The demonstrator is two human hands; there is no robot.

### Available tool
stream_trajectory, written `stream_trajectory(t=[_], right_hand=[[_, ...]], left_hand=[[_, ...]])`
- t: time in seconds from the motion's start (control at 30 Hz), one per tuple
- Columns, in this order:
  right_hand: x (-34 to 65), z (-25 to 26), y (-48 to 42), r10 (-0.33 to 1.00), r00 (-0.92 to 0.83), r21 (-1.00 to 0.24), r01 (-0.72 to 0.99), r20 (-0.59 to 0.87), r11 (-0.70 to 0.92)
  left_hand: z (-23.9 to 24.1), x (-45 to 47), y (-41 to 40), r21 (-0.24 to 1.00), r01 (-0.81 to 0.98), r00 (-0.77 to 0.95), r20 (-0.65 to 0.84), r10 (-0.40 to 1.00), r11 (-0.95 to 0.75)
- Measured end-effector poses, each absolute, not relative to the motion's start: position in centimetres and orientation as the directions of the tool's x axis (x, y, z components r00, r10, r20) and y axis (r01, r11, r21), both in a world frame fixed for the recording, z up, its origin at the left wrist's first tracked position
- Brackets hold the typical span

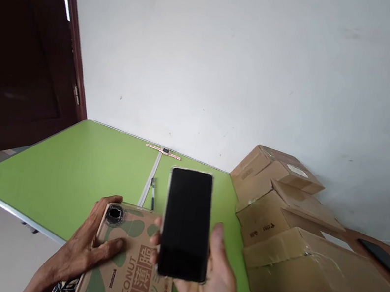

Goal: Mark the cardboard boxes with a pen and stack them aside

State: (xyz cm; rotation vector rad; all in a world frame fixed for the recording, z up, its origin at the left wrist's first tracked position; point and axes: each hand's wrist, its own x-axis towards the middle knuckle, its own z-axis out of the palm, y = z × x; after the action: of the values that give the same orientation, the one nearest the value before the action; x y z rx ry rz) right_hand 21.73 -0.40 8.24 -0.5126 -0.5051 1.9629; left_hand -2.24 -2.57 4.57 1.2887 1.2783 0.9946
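My right hand (213, 288) holds a black smartphone (186, 224) upright, its dark screen facing me, fingers wrapped round its lower half. My left hand (86, 247) grips the left edge of a brown cardboard box (128, 274) printed with "COCONUT" and green shapes, thumb lying on its top. The box has a torn hole near its top left corner and sits at the near edge of the green table (74, 171).
A black pen (153, 195) lies by the table's metal centre seam. Several brown cardboard boxes (280, 215) are stacked to the right. A dark wooden door (19, 52) stands at left, a white wall behind. A dark flat object (385, 260) lies far right.
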Motion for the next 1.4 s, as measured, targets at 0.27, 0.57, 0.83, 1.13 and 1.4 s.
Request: stream_trajectory(t=[0.27, 0.57, 0.83, 1.13, 1.4], right_hand=[[14.7, 5.7, -2.0, 0.736, -0.663, -0.445, -0.621, -0.141, -0.645], [15.6, 5.9, -2.3, 0.659, -0.727, -0.419, -0.547, -0.193, -0.725], [17.0, 6.3, -2.7, 0.675, -0.687, -0.451, -0.530, -0.268, -0.718], [27.1, 6.1, 3.0, 0.956, -0.118, -0.702, -0.656, -0.268, -0.277], [27.7, -3.8, 11.4, 0.903, 0.064, -0.788, -0.518, -0.425, -0.334]], left_hand=[[3.9, -3.4, -2.4, 0.919, 0.369, 0.073, 0.118, 0.990, -0.137], [4.2, -3.3, -2.1, 0.936, 0.309, 0.069, 0.157, 0.985, -0.170], [3.6, -3.4, -2.3, 0.959, 0.268, 0.093, 0.071, 0.993, -0.093], [3.9, -3.1, -2.7, 0.985, 0.103, 0.033, -0.142, 0.989, 0.138], [4.7, -2.9, -2.7, 0.977, 0.121, 0.033, -0.182, 0.983, 0.177]])
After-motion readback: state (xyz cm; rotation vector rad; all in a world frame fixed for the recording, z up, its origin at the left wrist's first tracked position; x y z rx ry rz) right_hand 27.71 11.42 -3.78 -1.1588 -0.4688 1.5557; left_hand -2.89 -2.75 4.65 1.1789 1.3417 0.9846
